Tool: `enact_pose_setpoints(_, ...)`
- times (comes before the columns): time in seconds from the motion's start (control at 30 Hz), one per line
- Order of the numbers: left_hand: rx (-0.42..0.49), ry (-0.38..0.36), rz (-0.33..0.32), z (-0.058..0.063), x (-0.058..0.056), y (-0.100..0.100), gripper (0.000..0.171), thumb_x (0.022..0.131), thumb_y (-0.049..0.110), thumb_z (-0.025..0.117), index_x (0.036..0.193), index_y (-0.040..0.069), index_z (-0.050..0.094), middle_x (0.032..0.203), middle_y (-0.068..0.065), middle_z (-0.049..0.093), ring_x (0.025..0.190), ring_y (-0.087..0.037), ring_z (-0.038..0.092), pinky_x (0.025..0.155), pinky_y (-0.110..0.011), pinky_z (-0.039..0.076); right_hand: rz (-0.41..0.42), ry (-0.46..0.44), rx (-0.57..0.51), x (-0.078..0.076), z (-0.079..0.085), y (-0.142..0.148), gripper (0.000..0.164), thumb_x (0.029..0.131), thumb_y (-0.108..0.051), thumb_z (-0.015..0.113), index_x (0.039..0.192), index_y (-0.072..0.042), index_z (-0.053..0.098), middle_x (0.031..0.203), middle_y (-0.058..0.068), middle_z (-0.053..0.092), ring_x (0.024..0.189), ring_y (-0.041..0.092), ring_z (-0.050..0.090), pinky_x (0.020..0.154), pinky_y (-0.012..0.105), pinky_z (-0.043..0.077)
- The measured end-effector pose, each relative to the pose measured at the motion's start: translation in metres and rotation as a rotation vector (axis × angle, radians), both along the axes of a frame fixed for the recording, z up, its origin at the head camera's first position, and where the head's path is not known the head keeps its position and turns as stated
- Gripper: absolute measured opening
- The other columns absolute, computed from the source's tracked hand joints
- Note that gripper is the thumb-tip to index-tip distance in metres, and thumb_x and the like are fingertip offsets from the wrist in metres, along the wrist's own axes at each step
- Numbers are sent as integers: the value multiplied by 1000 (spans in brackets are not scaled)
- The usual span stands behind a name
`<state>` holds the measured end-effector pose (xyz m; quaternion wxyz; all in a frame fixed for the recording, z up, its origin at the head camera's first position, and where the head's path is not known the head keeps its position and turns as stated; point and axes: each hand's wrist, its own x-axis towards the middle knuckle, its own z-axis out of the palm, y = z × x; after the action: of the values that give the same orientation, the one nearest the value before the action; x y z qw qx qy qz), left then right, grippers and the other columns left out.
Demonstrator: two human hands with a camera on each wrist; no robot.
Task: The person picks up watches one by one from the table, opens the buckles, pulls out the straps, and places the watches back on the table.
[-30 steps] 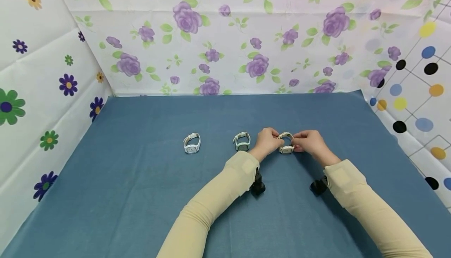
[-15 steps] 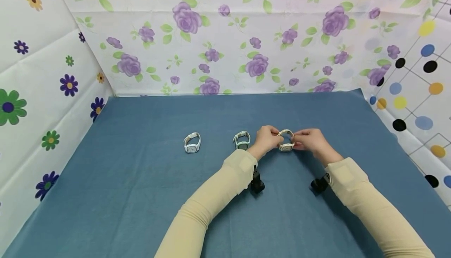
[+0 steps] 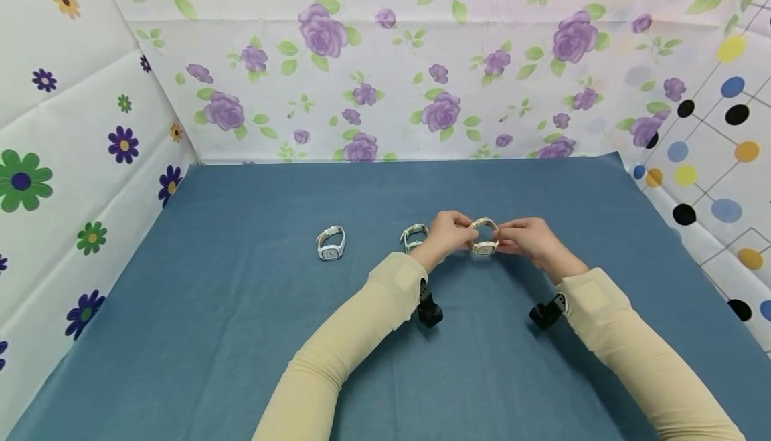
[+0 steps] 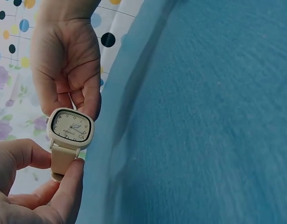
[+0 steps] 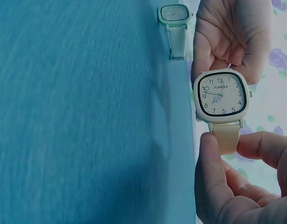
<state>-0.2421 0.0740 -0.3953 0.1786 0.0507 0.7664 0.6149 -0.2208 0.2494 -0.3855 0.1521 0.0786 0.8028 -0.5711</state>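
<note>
Your left hand (image 3: 444,235) and right hand (image 3: 530,239) pinch the cream watch (image 5: 221,95) by its strap (image 4: 63,160), so squeeze gently, evenly.

Bright, even light fills my head view, my sleeves (image 3: 337,344) casting soft shadows on the counter (image 3: 241,334), while both wrist views look bluer and dimmer, the watch (image 5: 222,100) crisp, the cloth (image 5: 73,107) beyond blurred.

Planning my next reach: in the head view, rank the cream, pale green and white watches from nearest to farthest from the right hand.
1. Cream watch: held by the right hand and left hand.
2. Pale green watch: left of that, partly hidden.
3. White watch: farthest left.
</note>
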Motion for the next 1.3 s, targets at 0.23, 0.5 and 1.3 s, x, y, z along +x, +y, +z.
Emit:
enact_pose_setpoints(0.23,67,-56,-22,6,3,-19,25,91,2,59,116,-3,61,108,-16,64,89,-25,67,80,-36,59,32,-10,-20,3,5,-12,44,96,-11,51,132,14,45,129,28,49,79,3,64,92,32,54)
enact_pose_setpoints(0.5,78,-66,-21,13,8,-38,27,88,1,61,115,-1,61,108,-14,63,92,-25,67,83,-38,58,69,-10,-31,5,8,-25,44,95,-11,50,131,14,47,129,27,50,81,5,64,91,32,55)
enact_pose_setpoints(1.3,110,-121,-43,22,35,-86,33,90,-2,59,122,-6,55,115,-20,58,105,-32,62,81,-34,59,170,-22,-158,22,11,-62,44,93,-8,54,129,18,45,115,22,60,82,9,66,85,29,57)
